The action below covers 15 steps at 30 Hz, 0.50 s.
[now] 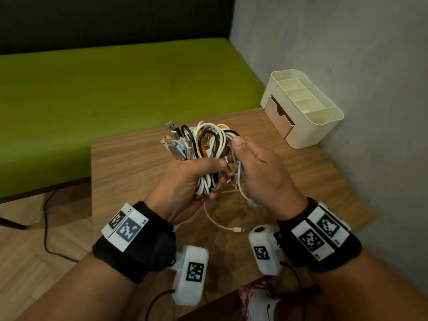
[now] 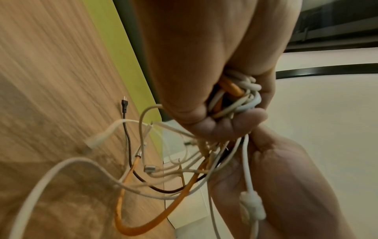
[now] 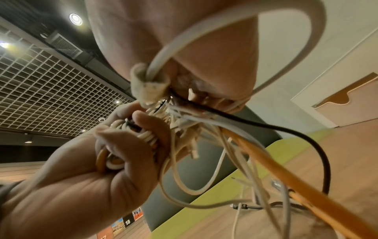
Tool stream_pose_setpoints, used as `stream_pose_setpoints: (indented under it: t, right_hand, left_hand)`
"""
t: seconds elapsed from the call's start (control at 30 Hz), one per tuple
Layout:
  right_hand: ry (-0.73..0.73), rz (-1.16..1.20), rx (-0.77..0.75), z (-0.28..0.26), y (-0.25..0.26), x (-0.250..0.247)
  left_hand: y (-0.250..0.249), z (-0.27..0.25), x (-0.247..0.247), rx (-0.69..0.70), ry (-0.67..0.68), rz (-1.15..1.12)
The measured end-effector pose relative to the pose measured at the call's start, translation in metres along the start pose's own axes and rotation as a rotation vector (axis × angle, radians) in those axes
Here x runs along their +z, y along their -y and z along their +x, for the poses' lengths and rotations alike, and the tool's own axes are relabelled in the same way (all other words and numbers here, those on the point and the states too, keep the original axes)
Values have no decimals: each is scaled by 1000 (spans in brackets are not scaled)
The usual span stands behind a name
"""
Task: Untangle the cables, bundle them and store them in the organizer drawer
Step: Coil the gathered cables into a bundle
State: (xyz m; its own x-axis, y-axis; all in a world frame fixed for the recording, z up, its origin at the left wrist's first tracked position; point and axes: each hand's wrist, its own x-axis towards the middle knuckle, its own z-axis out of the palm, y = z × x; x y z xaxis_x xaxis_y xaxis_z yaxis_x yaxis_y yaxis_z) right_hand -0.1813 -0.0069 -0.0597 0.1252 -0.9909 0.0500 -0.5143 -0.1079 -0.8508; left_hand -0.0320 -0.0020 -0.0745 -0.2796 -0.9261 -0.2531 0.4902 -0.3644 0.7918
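Observation:
A bundle of white, orange and black cables (image 1: pixel 208 144) is held above the wooden table (image 1: pixel 129 163). My left hand (image 1: pixel 185 181) grips the lower part of the bundle (image 2: pixel 235 97) in a fist, with USB plugs (image 1: pixel 172 141) sticking out at its upper left. My right hand (image 1: pixel 259 172) holds the bundle's right side, thumb on the top loops and fingers curled round the strands (image 3: pixel 184 113). A thin white cable end (image 1: pixel 236 229) trails down onto the table. The cream organizer (image 1: pixel 324 126) stands at the back right, its tan drawer (image 1: pixel 279 117) pushed in.
A green bench (image 1: pixel 115 93) runs behind the table, and a grey wall (image 1: pixel 347 54) stands on the right beside the organizer. A black cord (image 1: pixel 46 228) lies on the wooden floor at left. Loose cable ends (image 2: pixel 126 161) hang over the table.

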Motion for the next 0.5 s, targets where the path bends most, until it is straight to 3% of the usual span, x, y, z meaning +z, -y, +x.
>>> stream_pose_setpoints:
  t: [0.13,0.33,0.5]
  right_hand:
    - [-26,33,-69,1,1,7]
    - [-78,-159,-92,4,-8,13]
    - [-7,-254,-95,4,-2,8]
  left_hand:
    - [2,0,3,15,-27,23]
    - [4,-3,7,23,-11,45]
    - [3,-4,7,24,45,30]
